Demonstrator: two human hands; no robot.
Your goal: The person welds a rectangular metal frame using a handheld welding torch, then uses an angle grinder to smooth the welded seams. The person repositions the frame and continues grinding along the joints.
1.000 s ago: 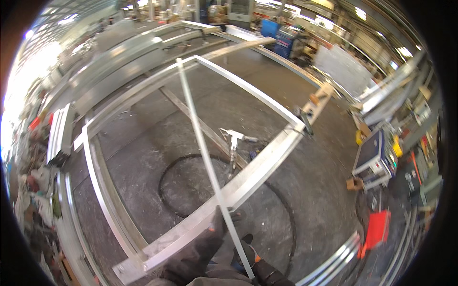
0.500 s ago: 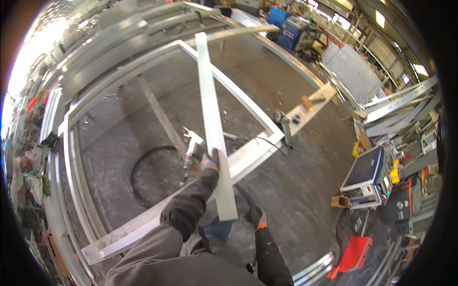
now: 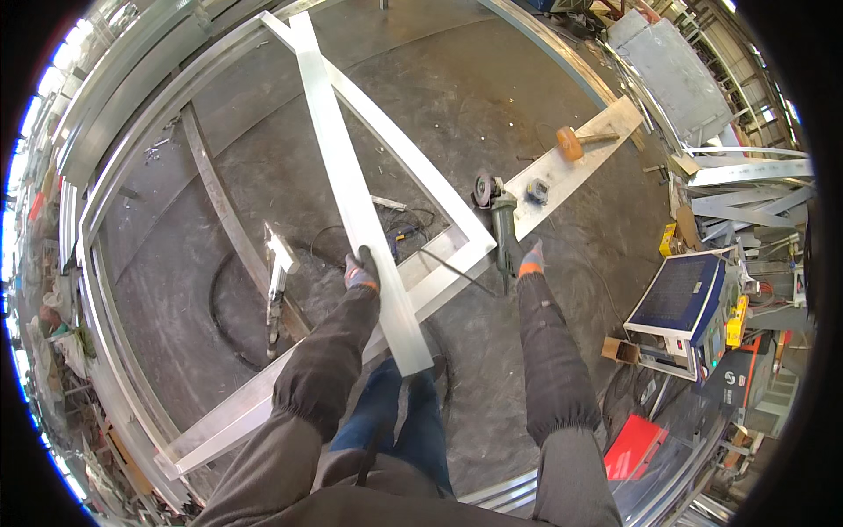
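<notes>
My gloved left hand (image 3: pixel 360 270) is closed round the side of a long silver rectangular metal tube (image 3: pixel 342 180), which lies slantwise across a metal frame (image 3: pixel 461 277). An angle grinder (image 3: pixel 504 230) rests at the frame's right corner, its disc end pointing away from me. Close to the right of the grinder's rear end is my gloved right hand (image 3: pixel 532 259), fingers stretched forward and holding nothing visible. A tape measure (image 3: pixel 537 191) and a wooden mallet (image 3: pixel 570 143) lie on the pale bar (image 3: pixel 606 132) beyond the grinder.
A welding torch (image 3: pixel 277 285) with a dark hose stands left of the tube. A blue tool (image 3: pixel 402 235) lies inside the frame. To the right are a blue-and-white machine (image 3: pixel 676 294) and a red case (image 3: pixel 634 448). Metal profiles (image 3: pixel 114 132) line the left.
My right hand has moved forward from low beside my legs to the angle grinder. My left hand stays on the metal tube. The view has tilted further down.
</notes>
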